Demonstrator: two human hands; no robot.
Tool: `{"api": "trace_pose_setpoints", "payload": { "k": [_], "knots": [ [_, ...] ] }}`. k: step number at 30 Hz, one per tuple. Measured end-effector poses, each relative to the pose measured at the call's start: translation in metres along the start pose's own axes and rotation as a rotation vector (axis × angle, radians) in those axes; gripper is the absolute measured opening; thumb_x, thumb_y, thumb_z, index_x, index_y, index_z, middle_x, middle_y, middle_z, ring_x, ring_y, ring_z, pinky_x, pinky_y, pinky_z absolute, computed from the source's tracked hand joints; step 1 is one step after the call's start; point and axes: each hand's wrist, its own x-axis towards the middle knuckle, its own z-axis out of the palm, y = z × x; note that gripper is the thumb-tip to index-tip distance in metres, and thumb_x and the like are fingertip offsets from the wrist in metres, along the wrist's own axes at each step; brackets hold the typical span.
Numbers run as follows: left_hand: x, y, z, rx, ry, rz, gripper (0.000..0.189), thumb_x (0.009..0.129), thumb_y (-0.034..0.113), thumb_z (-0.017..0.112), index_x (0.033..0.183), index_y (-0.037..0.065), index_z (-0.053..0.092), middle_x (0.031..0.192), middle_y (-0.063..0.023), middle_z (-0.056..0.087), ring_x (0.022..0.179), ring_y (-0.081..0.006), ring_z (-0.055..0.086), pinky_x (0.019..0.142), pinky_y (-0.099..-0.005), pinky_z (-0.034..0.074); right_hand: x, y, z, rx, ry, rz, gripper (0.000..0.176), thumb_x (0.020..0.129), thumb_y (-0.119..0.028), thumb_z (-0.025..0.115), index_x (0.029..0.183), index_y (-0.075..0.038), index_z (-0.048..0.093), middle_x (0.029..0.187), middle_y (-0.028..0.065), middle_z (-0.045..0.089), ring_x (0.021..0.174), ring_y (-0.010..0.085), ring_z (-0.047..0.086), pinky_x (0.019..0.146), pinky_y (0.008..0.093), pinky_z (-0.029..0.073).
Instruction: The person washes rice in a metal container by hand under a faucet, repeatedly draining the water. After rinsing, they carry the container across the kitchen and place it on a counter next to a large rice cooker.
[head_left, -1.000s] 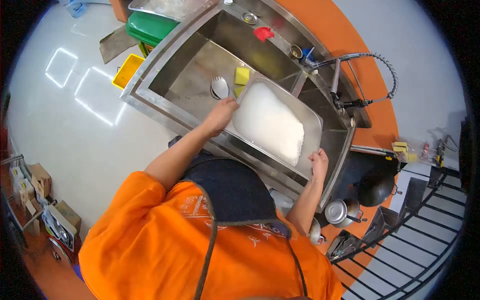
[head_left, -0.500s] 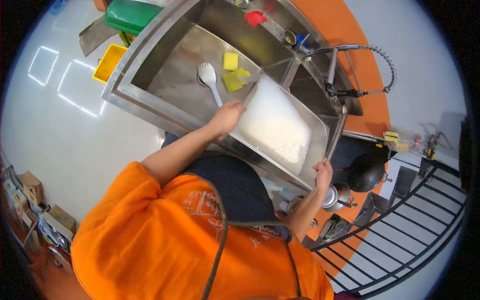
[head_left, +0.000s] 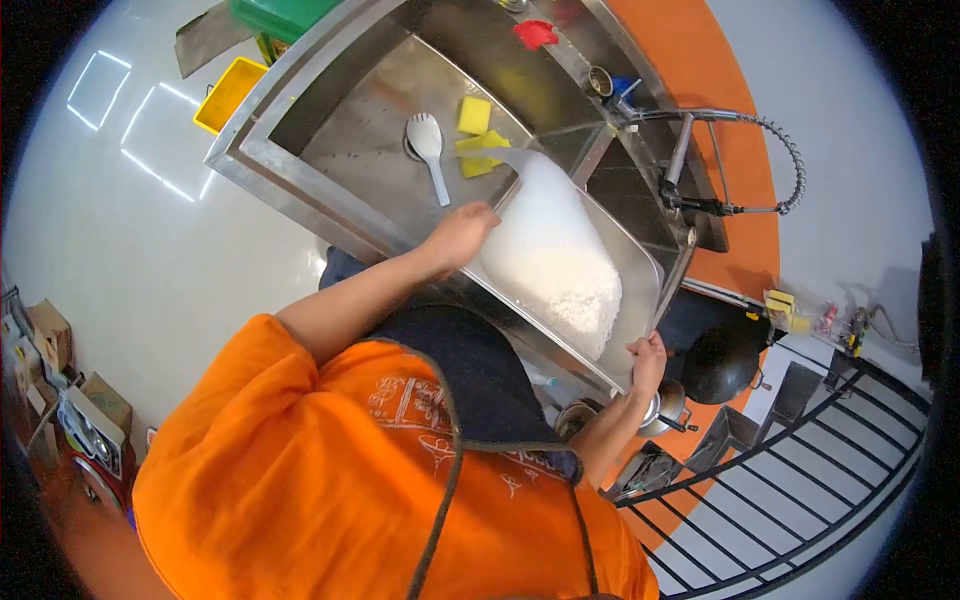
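A rectangular metal tray (head_left: 640,285) is tilted over the edge of the sink (head_left: 350,165). White grains (head_left: 585,305) lie toward its near right end, and cloudy white liquid (head_left: 550,205) runs out over the far left corner into the sink. My left hand (head_left: 465,237) is closed on the tray's left rim. At the near right corner, my right hand (head_left: 648,358) grips the rim. A white slotted spoon (head_left: 426,145) rests in the sink beside yellow sponges (head_left: 474,116), one partly behind the stream.
A spring-hose faucet (head_left: 695,205) stands at the sink's right. Red cloth (head_left: 536,35) lies on the back ledge. A wok (head_left: 720,362), pots and a black metal railing (head_left: 770,470) are at the lower right. Yellow and green bins (head_left: 232,95) stand at the upper left.
The liquid now streams farther out from the tray's corner, across the sponges. Both hands keep their hold on the tray. The whole view has shifted slightly.
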Motion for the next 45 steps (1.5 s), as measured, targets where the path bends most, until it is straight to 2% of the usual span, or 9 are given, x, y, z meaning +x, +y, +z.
{"api": "trace_pose_setpoints", "payload": {
  "k": [4, 7, 16, 22, 25, 28, 34, 38, 45],
  "knots": [
    [0.005, -0.006, -0.003, 0.329, -0.054, 0.107, 0.028, 0.083, 0.014, 0.041, 0.097, -0.005, 0.056, 0.099, -0.0214, 0.057, 0.093, -0.0344, 0.054, 0.083, -0.0372, 0.042, 0.004, 0.001, -0.005, -0.010, -0.026, 0.020, 0.011, 0.071, 0.001, 0.046, 0.076, -0.002, 0.055, 0.070, 0.0020, 0.058, 0.059, 0.0077, 0.050, 0.057, 0.0197, 0.039],
    [0.006, -0.008, -0.005, 0.431, -0.068, 0.164, 0.028, 0.083, 0.010, 0.039, 0.099, -0.003, 0.057, 0.105, -0.0213, 0.056, 0.098, -0.0370, 0.053, 0.087, -0.0400, 0.042, 0.003, -0.005, -0.003, -0.040, -0.038, 0.034, 0.011, 0.071, 0.001, 0.047, 0.077, -0.002, 0.056, 0.071, 0.0020, 0.058, 0.060, 0.0079, 0.050, 0.058, 0.0198, 0.039],
    [0.001, 0.005, -0.006, 0.151, -0.043, -0.025, 0.034, 0.085, 0.020, 0.037, 0.099, -0.004, 0.056, 0.107, -0.0221, 0.054, 0.102, -0.0362, 0.050, 0.090, -0.0383, 0.037, 0.009, -0.003, -0.008, -0.012, -0.040, 0.049, 0.010, 0.071, 0.000, 0.048, 0.077, -0.003, 0.055, 0.070, 0.0024, 0.058, 0.061, 0.0088, 0.052, 0.060, 0.0203, 0.041],
    [0.007, -0.011, -0.003, 0.120, -0.053, 0.016, 0.036, 0.085, 0.023, 0.036, 0.099, -0.004, 0.056, 0.104, -0.0232, 0.055, 0.102, -0.0354, 0.049, 0.089, -0.0381, 0.036, 0.011, -0.001, -0.011, -0.017, -0.033, 0.044, 0.010, 0.073, 0.000, 0.048, 0.079, -0.004, 0.055, 0.070, 0.0020, 0.058, 0.060, 0.0095, 0.052, 0.060, 0.0209, 0.042],
    [0.008, -0.014, -0.003, 0.235, -0.019, 0.098, 0.024, 0.083, 0.013, 0.043, 0.096, 0.001, 0.059, 0.100, -0.0205, 0.057, 0.098, -0.0353, 0.053, 0.085, -0.0405, 0.041, 0.012, -0.002, -0.011, -0.028, -0.034, 0.030, 0.010, 0.074, 0.000, 0.048, 0.080, -0.003, 0.055, 0.071, 0.0023, 0.058, 0.061, 0.0098, 0.053, 0.061, 0.0209, 0.042],
    [0.009, -0.009, -0.011, 0.514, -0.089, 0.231, 0.024, 0.083, 0.013, 0.043, 0.097, 0.001, 0.059, 0.099, -0.0201, 0.058, 0.097, -0.0354, 0.054, 0.084, -0.0416, 0.042, 0.007, -0.011, -0.007, -0.038, -0.048, 0.025, 0.010, 0.074, 0.000, 0.047, 0.080, -0.003, 0.055, 0.071, 0.0026, 0.058, 0.061, 0.0100, 0.053, 0.061, 0.0207, 0.042],
    [0.003, 0.004, -0.015, 0.468, -0.105, 0.137, 0.026, 0.084, 0.015, 0.043, 0.102, 0.003, 0.058, 0.102, -0.0201, 0.058, 0.099, -0.0355, 0.054, 0.085, -0.0418, 0.043, 0.006, -0.020, -0.004, -0.037, -0.066, 0.024, 0.010, 0.073, 0.001, 0.046, 0.078, -0.004, 0.054, 0.072, 0.0031, 0.059, 0.063, 0.0099, 0.053, 0.062, 0.0205, 0.042],
    [0.001, 0.000, -0.014, 0.456, -0.066, 0.179, 0.030, 0.087, 0.019, 0.038, 0.103, 0.001, 0.056, 0.107, -0.0226, 0.056, 0.098, -0.0373, 0.054, 0.085, -0.0413, 0.042, 0.008, -0.025, -0.004, -0.026, -0.086, 0.033, 0.010, 0.069, 0.002, 0.047, 0.076, -0.003, 0.054, 0.073, 0.0038, 0.059, 0.064, 0.0105, 0.053, 0.063, 0.0211, 0.042],
    [0.002, -0.004, -0.014, 0.332, -0.084, 0.094, 0.037, 0.089, 0.025, 0.034, 0.106, 0.000, 0.055, 0.110, -0.0226, 0.055, 0.098, -0.0387, 0.053, 0.087, -0.0405, 0.041, 0.001, -0.041, 0.010, -0.068, -0.045, 0.048, 0.007, 0.068, 0.001, 0.048, 0.074, -0.002, 0.050, 0.071, 0.0039, 0.054, 0.064, 0.0112, 0.048, 0.065, 0.0211, 0.039]
  ]
}}
